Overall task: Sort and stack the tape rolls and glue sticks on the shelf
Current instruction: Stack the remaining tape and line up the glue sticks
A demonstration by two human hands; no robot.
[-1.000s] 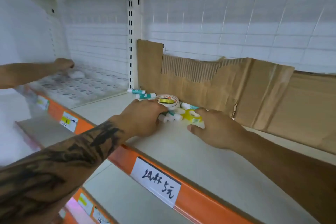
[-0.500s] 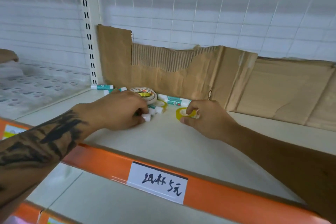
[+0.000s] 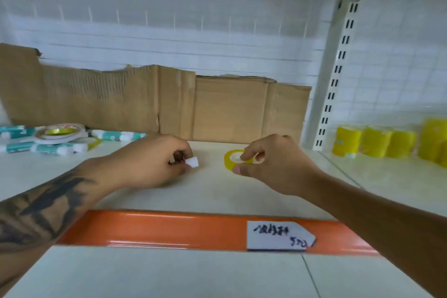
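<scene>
Left hand (image 3: 154,164): is gripping a glue stick (image 3: 192,161) in curled fingers; only its white cap end is showing, so its long axis is lying roughly level and pointing toward the small yellow tape roll (image 3: 235,159).
Right hand (image 3: 271,164): is pinching the small yellow tape roll between thumb and fingers; the roll is lying flat on the shelf (image 3: 212,191), its core axis pointing up.
Landmark, cardboard sheet (image 3: 169,104): is standing upright along the back of the shelf; both hands are working just in front of its right half.
Pile of glue sticks (image 3: 46,146): is lying in front of the cardboard sheet's left half, long axes running left to right along the sheet's foot.
White tape roll (image 3: 59,133): is resting flat on top of that pile.
Orange shelf edge (image 3: 169,230): is carrying a handwritten price label (image 3: 278,237), nearer the viewer than the cardboard sheet.
Yellow rolls (image 3: 377,144): are standing upright in the neighbouring bay, to the right of the cardboard sheet, beyond the slotted upright (image 3: 336,77).
</scene>
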